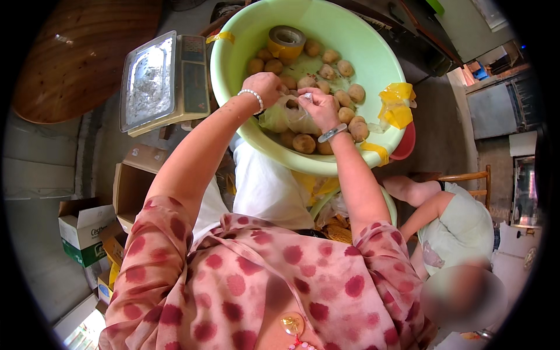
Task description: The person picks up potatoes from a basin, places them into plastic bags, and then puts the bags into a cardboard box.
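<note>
A large pale green plastic basin [227, 78] stands before me, holding many small brown potatoes [304, 143] and a roll of yellow tape [286, 42]. Over the basin, my left hand [264, 87] pinches one side of a thin, pale plastic bag [302, 120] at its top. The fingers of my right hand [321, 109] grip the bag's other side, a short way from the left. The bag hangs among the potatoes; whether anything is in it, I cannot tell. Pieces of yellow tape [396, 105] are stuck on the basin's rim.
Left of the basin is a weighing scale with a metal tray [148, 81], near a round wooden table [83, 52]. Cardboard boxes [87, 227] lie at lower left. Another person [459, 223] sits at the right by a wooden chair [488, 188]. A red container [404, 142] is beside the basin.
</note>
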Tool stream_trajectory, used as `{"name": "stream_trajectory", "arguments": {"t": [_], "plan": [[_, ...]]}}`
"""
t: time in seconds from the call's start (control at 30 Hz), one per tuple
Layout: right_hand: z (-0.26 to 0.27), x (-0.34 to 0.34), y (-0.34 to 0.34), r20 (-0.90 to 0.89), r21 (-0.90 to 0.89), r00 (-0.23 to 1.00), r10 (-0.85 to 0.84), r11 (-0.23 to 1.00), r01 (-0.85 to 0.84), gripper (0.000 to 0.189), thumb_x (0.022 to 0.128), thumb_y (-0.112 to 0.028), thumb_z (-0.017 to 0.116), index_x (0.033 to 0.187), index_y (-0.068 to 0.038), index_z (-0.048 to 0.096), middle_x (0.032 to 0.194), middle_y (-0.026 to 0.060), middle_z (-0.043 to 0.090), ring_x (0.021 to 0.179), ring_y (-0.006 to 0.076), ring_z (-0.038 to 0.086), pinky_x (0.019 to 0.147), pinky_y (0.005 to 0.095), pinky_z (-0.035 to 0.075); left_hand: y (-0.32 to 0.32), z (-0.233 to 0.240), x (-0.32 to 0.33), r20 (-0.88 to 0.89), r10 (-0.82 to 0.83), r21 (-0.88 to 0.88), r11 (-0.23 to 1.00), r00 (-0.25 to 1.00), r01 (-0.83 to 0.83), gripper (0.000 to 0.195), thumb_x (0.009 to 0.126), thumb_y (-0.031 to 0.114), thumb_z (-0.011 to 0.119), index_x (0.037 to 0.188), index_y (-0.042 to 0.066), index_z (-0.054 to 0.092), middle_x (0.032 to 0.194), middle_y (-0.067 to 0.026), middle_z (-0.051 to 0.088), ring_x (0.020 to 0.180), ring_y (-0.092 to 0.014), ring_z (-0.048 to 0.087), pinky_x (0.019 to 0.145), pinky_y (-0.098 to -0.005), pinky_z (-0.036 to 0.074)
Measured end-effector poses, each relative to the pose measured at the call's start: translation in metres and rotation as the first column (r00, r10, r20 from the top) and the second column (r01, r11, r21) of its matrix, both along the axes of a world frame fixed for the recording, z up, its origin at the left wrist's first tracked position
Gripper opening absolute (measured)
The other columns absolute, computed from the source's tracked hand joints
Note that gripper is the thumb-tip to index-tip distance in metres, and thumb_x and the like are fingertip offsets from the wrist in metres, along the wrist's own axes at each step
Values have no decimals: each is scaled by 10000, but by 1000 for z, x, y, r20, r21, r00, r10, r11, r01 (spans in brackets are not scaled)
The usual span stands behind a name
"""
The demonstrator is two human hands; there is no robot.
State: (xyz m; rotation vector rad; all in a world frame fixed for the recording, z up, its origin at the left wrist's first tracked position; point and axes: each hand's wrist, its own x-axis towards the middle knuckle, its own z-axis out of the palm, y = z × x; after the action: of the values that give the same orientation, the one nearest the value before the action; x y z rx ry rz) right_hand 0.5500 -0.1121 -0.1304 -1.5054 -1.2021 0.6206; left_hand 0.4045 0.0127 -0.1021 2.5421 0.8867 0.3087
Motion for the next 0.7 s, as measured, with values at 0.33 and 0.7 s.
{"name": "stream_trajectory", "arguments": {"t": [0.33, 0.7], "plan": [[-11, 4, -1, 66, -102, 997, -31, 994, 38, 140, 701, -126, 671, 691, 13, 661, 921, 127, 650, 825, 192, 611, 743, 279, 466, 10, -8, -5, -248, 146, 168, 980, 958, -106, 143, 706, 117, 529, 749, 104, 666, 832, -110, 642, 816, -292, 600, 702, -378, 481], [22, -12, -6, -281, -50, 957, -73, 997, 61, 118, 793, -93, 633, 883, -22, 663, 706, 0, 603, 479, 43, 475, 412, 181, 352, -14, 38, -4, 270, 10, 35, 999, 963, -20, 123, 683, 147, 578, 749, 91, 665, 741, -108, 631, 704, -293, 596, 666, -379, 475]]}}
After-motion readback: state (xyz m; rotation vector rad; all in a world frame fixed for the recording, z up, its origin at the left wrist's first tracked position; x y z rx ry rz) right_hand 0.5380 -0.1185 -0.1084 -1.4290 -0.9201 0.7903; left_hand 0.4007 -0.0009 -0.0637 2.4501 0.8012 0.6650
